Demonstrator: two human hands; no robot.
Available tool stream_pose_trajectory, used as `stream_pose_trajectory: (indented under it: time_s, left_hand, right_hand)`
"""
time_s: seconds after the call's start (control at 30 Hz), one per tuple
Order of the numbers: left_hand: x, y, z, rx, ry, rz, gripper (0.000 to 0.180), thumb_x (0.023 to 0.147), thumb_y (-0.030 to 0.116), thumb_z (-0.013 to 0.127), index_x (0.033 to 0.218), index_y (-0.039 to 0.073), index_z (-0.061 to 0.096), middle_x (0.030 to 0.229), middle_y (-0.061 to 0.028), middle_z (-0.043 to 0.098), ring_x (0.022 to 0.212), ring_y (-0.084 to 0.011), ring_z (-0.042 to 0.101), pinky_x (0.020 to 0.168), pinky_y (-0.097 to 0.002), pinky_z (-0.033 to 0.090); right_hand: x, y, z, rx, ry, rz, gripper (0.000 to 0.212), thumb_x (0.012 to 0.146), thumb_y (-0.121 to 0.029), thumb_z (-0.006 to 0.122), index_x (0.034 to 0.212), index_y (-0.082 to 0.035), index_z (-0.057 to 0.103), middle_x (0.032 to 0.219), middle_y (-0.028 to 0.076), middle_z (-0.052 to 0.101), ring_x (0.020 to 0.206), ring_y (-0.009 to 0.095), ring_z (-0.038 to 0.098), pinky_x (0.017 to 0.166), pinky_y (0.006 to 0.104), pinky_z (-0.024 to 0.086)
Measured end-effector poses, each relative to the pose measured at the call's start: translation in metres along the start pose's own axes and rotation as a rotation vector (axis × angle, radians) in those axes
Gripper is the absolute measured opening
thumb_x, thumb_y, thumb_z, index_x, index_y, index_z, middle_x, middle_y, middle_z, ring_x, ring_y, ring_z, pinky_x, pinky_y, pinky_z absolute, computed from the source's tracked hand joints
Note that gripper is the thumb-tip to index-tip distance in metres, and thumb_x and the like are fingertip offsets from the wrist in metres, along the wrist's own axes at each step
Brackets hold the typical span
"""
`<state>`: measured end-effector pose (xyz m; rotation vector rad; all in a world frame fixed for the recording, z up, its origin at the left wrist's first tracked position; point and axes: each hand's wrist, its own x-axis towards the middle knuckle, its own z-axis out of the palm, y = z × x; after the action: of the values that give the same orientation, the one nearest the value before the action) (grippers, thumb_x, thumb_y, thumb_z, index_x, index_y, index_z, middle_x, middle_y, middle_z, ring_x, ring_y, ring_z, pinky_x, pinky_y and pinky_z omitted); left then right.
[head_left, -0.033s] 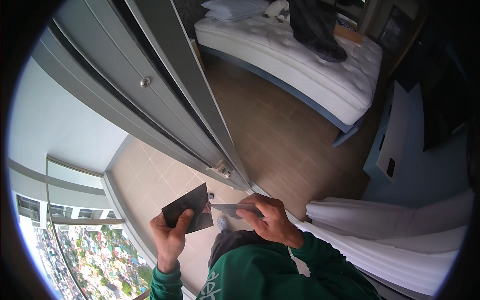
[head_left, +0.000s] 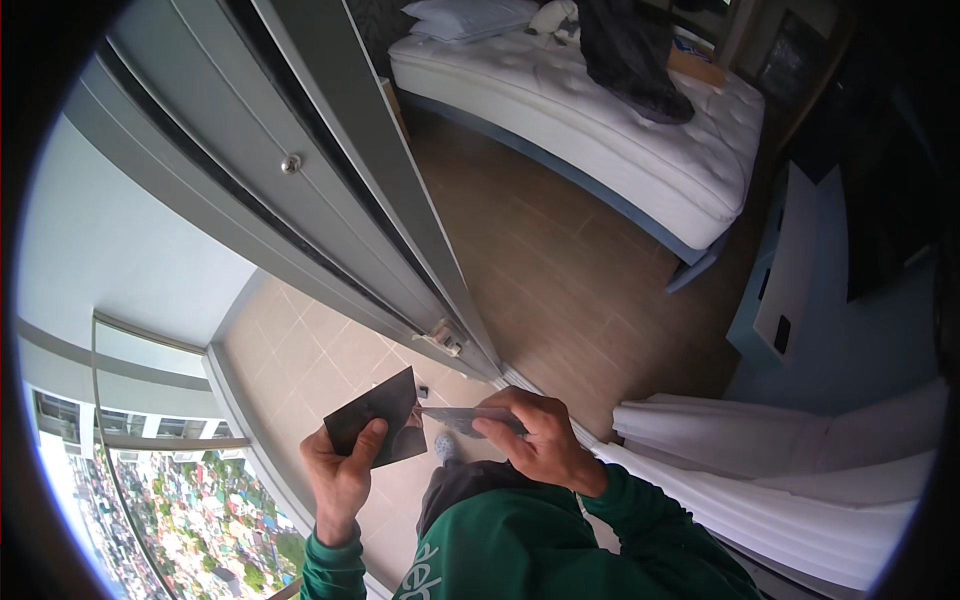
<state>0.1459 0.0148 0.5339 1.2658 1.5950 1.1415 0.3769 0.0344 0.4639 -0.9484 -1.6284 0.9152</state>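
Note:
My left hand point(head_left: 335, 475) is closed on a dark, flat, rectangular card point(head_left: 393, 398), with the thumb laid across its face. A lighter patch shows at the card's right side; I cannot tell if it is a print or a reflection. My right hand point(head_left: 548, 445) pinches a thin grey card-like sheet point(head_left: 455, 420), tilted so that it shows nearly edge-on. This sheet's left tip reaches close to the dark card's right edge; whether the two touch is not clear.
A grey sliding door frame point(head_left: 350, 180) with a latch point(head_left: 440, 340) stands ahead, between pale tiles point(head_left: 290, 330) and a brown plank floor point(head_left: 560, 270). Beyond is a white mattress point(head_left: 600, 140). White curtains point(head_left: 760, 480) hang at right, a glass railing point(head_left: 170, 443) at left.

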Motion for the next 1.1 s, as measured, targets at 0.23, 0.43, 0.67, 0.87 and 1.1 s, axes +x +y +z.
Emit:
stream_pose_trajectory:
  time_s: [0.23,0.43,0.67,0.87,1.1]
  left_hand:
    - [-0.007,-0.015,-0.023,-0.002,0.07,-0.05,0.023,0.086,0.014,0.073,0.097,-0.007,0.07,0.084,-0.007,0.07,0.076,-0.0116,0.06,0.07,-0.0261,0.048]
    - [-0.026,-0.042,-0.043,-0.069,0.258,-0.154,0.022,0.083,0.013,0.07,0.095,-0.005,0.068,0.087,-0.0086,0.068,0.081,-0.0162,0.06,0.079,-0.0296,0.047]
    - [-0.047,-0.055,-0.045,-0.15,0.39,-0.259,0.022,0.082,0.01,0.068,0.095,-0.007,0.07,0.086,-0.0094,0.069,0.076,-0.0157,0.061,0.074,-0.0288,0.048]
    - [-0.052,-0.063,-0.047,-0.162,0.428,-0.274,0.022,0.082,0.012,0.069,0.093,-0.007,0.071,0.082,-0.0079,0.069,0.071,-0.014,0.061,0.07,-0.027,0.047]
    - [-0.053,-0.069,-0.051,-0.172,0.409,-0.273,0.021,0.083,0.012,0.068,0.092,-0.006,0.071,0.081,-0.0077,0.07,0.071,-0.0137,0.061,0.07,-0.027,0.047]
  right_hand:
    - [-0.011,0.014,0.014,0.121,0.151,0.255,0.023,0.089,-0.015,0.069,0.104,0.002,0.064,0.09,0.015,0.07,0.078,0.025,0.068,0.07,0.0353,0.052]
    - [-0.017,0.06,0.042,0.632,0.336,0.71,0.038,0.082,-0.021,0.076,0.108,0.005,0.063,0.093,0.01,0.068,0.085,0.014,0.061,0.077,0.0291,0.048]
    - [-0.003,0.055,0.059,0.871,0.366,0.781,0.033,0.086,-0.014,0.072,0.113,0.004,0.062,0.103,0.007,0.066,0.093,0.013,0.061,0.085,0.0277,0.047]
    - [0.002,0.054,0.066,0.895,0.358,0.798,0.031,0.09,-0.017,0.069,0.113,0.003,0.063,0.102,0.005,0.066,0.092,0.011,0.06,0.084,0.0273,0.046]
    - [0.005,0.058,0.07,0.846,0.377,0.803,0.026,0.09,-0.017,0.069,0.107,0.001,0.064,0.098,0.004,0.065,0.088,0.01,0.058,0.08,0.0268,0.045]
